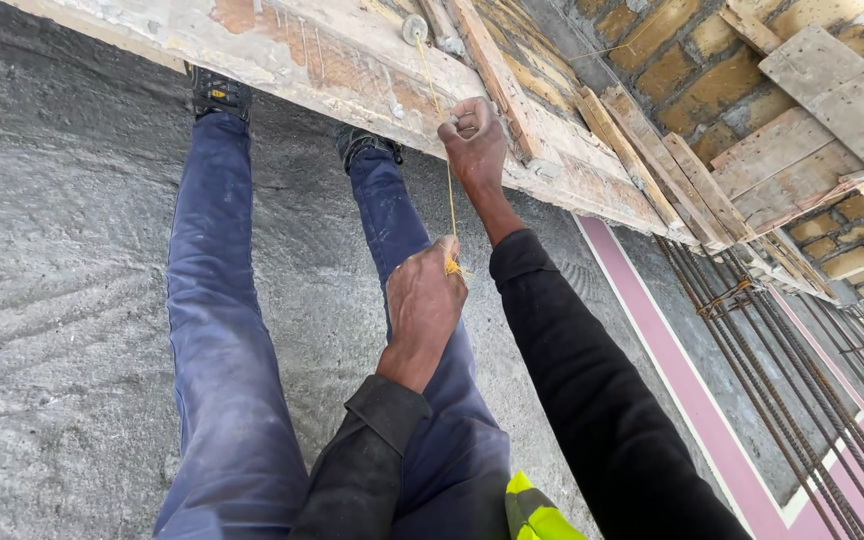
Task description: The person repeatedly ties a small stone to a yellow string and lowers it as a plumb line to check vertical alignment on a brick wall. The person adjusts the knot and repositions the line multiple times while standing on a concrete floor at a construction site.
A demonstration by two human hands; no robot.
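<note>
Building site, rough concrete slab (52,300), timber formwork boards (592,150) (weathered), brick wall (692,60), bundled steel rebar (782,360)

- The left hand (422,305) shows only its back; its fingertips are hidden where the yellow string (448,190) meets them.
- Above the string, the small round fitting (414,28) is too small to identify.
- The right hand (474,140) curls shut; what it grips cannot be told.
- Right of the string, the rebar bundle (802,370) is cut off by the edge.
</note>
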